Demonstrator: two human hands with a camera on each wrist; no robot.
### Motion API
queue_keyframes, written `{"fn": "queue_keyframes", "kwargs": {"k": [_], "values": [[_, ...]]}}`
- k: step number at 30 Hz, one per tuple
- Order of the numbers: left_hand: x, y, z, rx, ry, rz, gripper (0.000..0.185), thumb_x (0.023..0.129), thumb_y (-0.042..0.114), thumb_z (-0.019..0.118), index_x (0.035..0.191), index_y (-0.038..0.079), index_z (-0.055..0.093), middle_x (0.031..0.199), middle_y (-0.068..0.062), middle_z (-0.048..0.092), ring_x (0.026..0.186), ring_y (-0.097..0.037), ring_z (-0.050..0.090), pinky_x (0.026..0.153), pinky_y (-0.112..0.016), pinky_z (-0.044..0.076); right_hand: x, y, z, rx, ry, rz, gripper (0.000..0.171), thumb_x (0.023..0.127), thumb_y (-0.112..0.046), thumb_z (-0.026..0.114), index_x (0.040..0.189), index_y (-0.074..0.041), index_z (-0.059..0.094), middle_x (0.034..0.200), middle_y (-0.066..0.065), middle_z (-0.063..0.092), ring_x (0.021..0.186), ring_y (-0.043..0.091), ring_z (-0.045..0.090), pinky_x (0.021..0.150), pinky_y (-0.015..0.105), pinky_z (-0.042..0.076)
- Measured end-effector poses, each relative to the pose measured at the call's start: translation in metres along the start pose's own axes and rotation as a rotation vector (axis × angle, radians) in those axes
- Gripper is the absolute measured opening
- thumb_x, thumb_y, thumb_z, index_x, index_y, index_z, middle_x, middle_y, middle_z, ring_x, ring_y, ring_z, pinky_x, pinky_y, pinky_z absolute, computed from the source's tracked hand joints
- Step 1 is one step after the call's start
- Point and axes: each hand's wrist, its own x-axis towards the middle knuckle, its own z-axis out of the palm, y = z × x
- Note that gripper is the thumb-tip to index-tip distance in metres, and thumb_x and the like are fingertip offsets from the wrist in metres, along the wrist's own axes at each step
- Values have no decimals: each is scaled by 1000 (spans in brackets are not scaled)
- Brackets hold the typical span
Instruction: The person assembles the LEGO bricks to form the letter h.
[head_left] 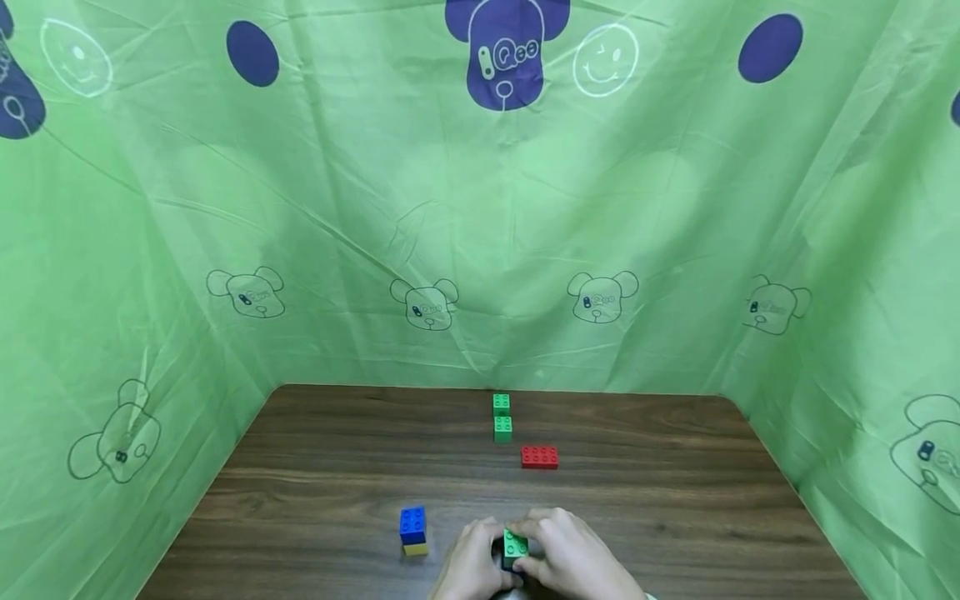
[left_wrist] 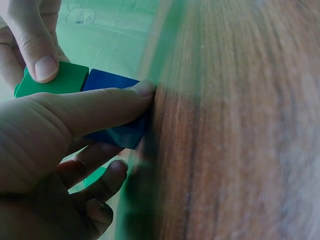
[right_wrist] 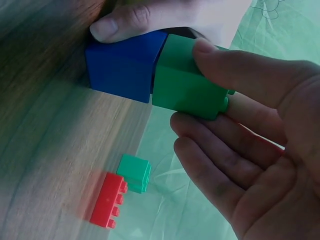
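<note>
Near the front edge of the wooden table, both hands meet around two stacked bricks. My left hand pinches the lower blue brick between thumb and fingers, close down at the tabletop. On top of it sits a green brick, its studs facing up, which my right hand grips by its sides. A thin dark seam runs between the two bricks in both wrist views. From the head, the blue brick is mostly hidden by the green one and the fingers.
Left of the hands, another blue brick stands on a yellow brick. Farther back lies a long red brick, with two green bricks behind it. Green printed cloth encloses the table's back and sides.
</note>
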Motion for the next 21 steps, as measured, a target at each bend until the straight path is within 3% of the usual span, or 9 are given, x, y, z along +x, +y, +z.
{"fn": "queue_keyframes", "kwargs": {"k": [8, 14, 21], "values": [[1, 2, 2, 19, -16, -23, 42, 56, 31, 88, 94, 32, 70, 80, 22, 54, 81, -4, 52, 65, -24, 41, -3, 4, 6, 46, 53, 13, 32, 74, -23, 79, 104, -16, 71, 90, -10, 68, 80, 0, 60, 63, 16, 47], [0, 4, 2, 82, -15, -33, 47, 58, 34, 87, 101, 32, 68, 85, 21, 54, 85, -8, 53, 67, -29, 43, -2, 5, 7, 88, 42, 54, 32, 73, -23, 80, 103, -15, 72, 93, -9, 69, 83, 0, 61, 66, 17, 50], [-3, 6, 1, 64, -25, -47, 49, 60, 34, 86, 105, 33, 66, 89, 17, 54, 87, -8, 52, 68, -30, 44, -6, 4, 8, 112, 35, 61, 33, 76, -23, 78, 107, -15, 69, 98, -9, 68, 89, 1, 61, 69, 19, 52]]}}
